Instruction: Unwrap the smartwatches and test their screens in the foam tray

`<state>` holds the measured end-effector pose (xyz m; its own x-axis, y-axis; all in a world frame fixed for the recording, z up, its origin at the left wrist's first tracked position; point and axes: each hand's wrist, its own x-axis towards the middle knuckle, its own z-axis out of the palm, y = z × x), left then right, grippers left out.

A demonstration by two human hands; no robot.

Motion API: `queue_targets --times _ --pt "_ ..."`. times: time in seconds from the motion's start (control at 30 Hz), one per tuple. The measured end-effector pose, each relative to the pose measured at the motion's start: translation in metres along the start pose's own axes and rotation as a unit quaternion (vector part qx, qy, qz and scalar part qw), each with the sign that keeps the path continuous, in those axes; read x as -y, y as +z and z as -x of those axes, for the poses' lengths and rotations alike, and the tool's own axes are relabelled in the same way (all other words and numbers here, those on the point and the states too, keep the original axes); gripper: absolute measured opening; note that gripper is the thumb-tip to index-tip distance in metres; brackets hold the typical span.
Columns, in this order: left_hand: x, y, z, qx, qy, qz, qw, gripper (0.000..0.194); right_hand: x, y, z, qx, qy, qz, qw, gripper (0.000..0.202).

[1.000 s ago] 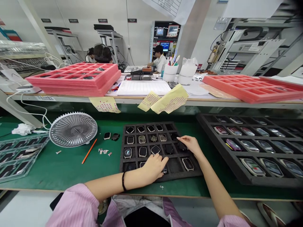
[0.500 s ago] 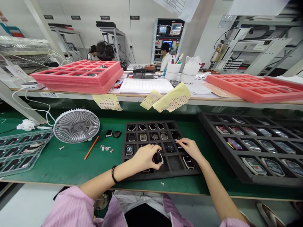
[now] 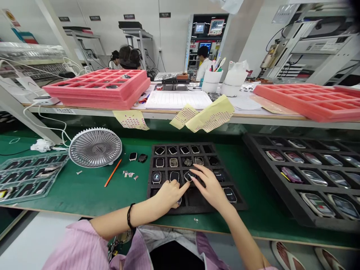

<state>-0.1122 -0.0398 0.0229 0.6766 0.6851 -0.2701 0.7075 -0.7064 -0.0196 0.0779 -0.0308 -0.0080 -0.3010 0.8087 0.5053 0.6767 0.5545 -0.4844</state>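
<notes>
A black foam tray (image 3: 197,208) holds rows of square smartwatches in its compartments. One smartwatch (image 3: 189,176) sits tilted in the third row, between my two hands. My right hand (image 3: 209,185) reaches over the tray, thumb and fingertips at this watch's right edge. From the left, my left hand (image 3: 170,195) stretches its index finger to the watch's lower edge; its other fingers are bent and partly hidden. Below that hand, the edge of a second smartwatch (image 3: 179,201) shows in the front row. A watch with a lit face (image 3: 156,177) lies at the tray's left side.
A fan (image 3: 95,148), an orange stick (image 3: 113,173) and two loose watches (image 3: 133,156) lie left on the green mat. At far left is a clear tray (image 3: 36,189). Another dark tray (image 3: 292,204) stands right. Pink foam trays (image 3: 98,99) sit on the shelf above.
My right hand has moved left from the tray's right side to the middle watch. My left hand no longer pinches a raised watch; its index finger now points at the middle one.
</notes>
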Motion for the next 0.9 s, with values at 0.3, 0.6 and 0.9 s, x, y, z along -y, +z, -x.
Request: queue_targets --times 0.3,0.6,0.9 --pt "0.043 -0.006 0.024 -0.13 -0.013 0.203 0.97 0.059 -0.004 0.033 0.011 0.042 -0.017 0.008 0.999 0.034" --pt "0.058 -0.003 0.065 -0.11 -0.058 0.101 0.987 0.046 -0.004 0.034 0.013 0.036 -0.027 -0.027 0.999 0.033" --pt "0.059 -0.003 0.064 -0.042 0.016 0.111 0.993 0.05 -0.002 0.032 0.013 0.051 -0.046 -0.017 0.998 0.029"
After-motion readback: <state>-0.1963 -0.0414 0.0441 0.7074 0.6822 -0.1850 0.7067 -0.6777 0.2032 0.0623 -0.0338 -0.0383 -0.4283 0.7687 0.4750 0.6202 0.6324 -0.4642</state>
